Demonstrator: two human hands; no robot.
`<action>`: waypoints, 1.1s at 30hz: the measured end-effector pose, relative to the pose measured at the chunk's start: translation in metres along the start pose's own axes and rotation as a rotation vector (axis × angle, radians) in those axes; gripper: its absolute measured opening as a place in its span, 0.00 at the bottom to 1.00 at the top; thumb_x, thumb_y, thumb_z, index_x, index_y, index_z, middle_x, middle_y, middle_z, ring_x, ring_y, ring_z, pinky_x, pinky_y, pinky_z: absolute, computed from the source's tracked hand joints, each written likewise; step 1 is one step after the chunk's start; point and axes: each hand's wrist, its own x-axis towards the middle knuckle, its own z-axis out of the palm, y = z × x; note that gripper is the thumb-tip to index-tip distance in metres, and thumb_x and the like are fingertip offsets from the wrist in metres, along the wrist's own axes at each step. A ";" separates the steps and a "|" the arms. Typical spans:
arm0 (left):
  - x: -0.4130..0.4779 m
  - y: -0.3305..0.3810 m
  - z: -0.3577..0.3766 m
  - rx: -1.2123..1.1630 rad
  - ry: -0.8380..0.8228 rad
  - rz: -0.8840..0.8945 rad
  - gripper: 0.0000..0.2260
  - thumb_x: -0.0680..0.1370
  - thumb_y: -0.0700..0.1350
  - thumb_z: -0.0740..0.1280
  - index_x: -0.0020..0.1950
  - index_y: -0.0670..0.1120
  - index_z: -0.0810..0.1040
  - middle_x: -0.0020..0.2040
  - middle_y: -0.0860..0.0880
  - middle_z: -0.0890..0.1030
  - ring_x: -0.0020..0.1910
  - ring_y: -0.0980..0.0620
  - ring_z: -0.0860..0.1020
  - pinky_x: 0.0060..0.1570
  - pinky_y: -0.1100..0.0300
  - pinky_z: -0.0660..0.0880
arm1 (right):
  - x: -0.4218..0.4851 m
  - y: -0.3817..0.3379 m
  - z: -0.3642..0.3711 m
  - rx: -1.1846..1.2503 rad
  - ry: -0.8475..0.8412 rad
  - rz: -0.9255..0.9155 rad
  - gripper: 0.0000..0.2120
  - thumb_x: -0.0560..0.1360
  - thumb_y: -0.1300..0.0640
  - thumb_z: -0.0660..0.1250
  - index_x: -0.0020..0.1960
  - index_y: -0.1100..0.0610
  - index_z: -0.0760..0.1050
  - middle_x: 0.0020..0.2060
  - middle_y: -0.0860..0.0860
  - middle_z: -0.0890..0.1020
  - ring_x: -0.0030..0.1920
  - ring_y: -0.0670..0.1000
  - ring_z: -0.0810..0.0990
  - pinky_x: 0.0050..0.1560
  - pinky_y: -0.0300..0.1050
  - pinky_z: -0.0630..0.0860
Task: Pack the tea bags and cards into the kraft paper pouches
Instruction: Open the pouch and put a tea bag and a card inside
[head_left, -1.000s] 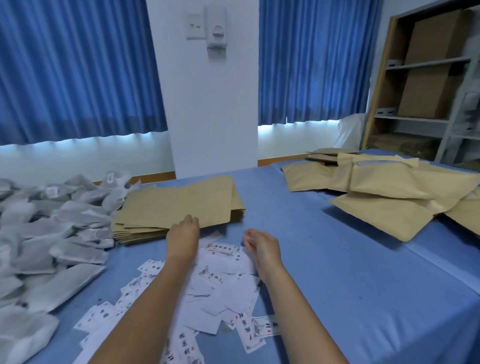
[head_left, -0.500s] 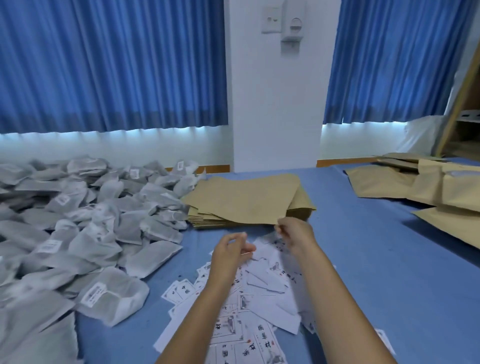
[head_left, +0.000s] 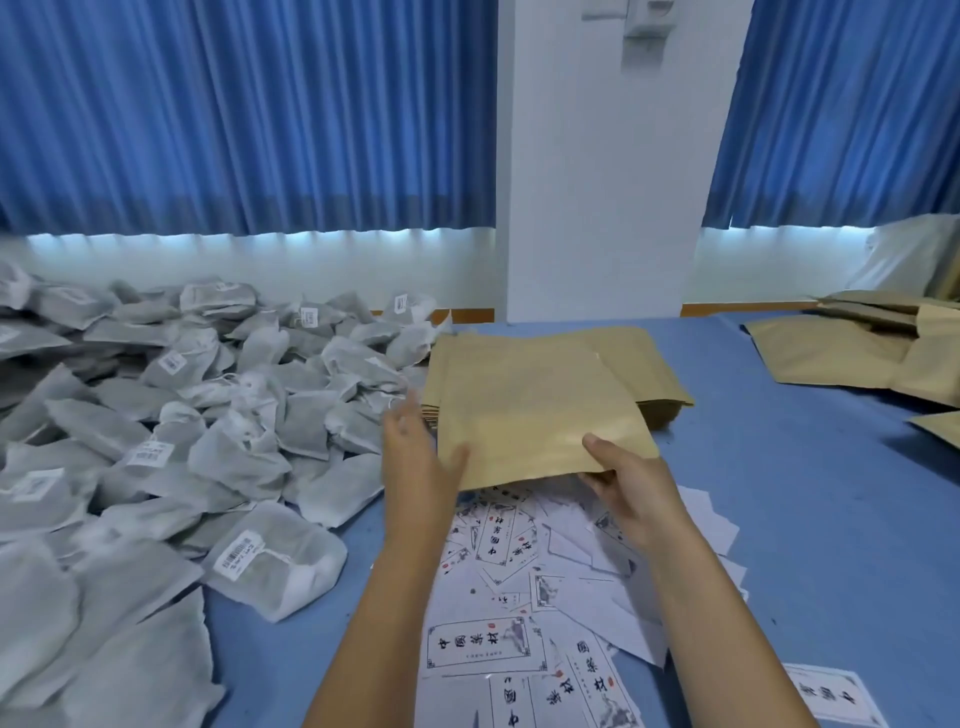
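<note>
Above the scattered cards (head_left: 519, 566), at the middle of the blue table (head_left: 810, 519), one flat kraft pouch (head_left: 535, 415) is held with its near edge clear of the cards and its far part over the stack of empty pouches (head_left: 654, 374) behind it. Right hand (head_left: 631, 486): clamped on the pouch's near right corner, thumb on the upper face, remaining fingers curled beneath. Left hand (head_left: 418, 457): at the pouch's left edge, fingers straight and close together, pointing away from the person, thumb lying across the near left corner; motion blur hides whether that thumb presses or merely touches. The pouch faces the camera broadside, its near edge running left to right between the two hands; which edge carries the mouth cannot be made out. Tea bags (head_left: 234, 431) lie heaped to the left, just beyond the left hand and well apart from the right, so the left hand is judged the nearer for fetching one while the right steadies the pouch. Cards lie directly under both wrists, within reach of either hand. Filled pouches (head_left: 831, 353) rest at the far right. Probable step: opening the pouch before loading; it looks flat and unfilled.
</note>
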 end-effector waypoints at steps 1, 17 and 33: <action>-0.002 0.000 0.001 0.075 -0.030 0.193 0.29 0.71 0.46 0.74 0.71 0.48 0.69 0.65 0.48 0.69 0.62 0.50 0.71 0.61 0.55 0.70 | -0.002 0.003 0.004 -0.058 0.064 -0.039 0.09 0.75 0.67 0.68 0.53 0.59 0.76 0.46 0.52 0.83 0.47 0.50 0.81 0.37 0.40 0.79; -0.012 0.005 0.016 -0.090 -0.454 0.433 0.13 0.73 0.44 0.73 0.57 0.48 0.83 0.56 0.56 0.81 0.57 0.62 0.75 0.61 0.68 0.68 | -0.002 0.003 0.007 -0.168 -0.034 -0.002 0.05 0.77 0.67 0.64 0.50 0.59 0.75 0.42 0.55 0.82 0.30 0.50 0.83 0.26 0.39 0.77; -0.020 0.019 0.026 0.004 -0.230 0.431 0.07 0.71 0.33 0.69 0.48 0.38 0.82 0.46 0.45 0.82 0.46 0.48 0.79 0.47 0.58 0.73 | -0.012 0.021 0.026 -0.381 -0.250 -0.026 0.15 0.76 0.74 0.54 0.42 0.64 0.78 0.32 0.58 0.83 0.30 0.52 0.83 0.31 0.40 0.79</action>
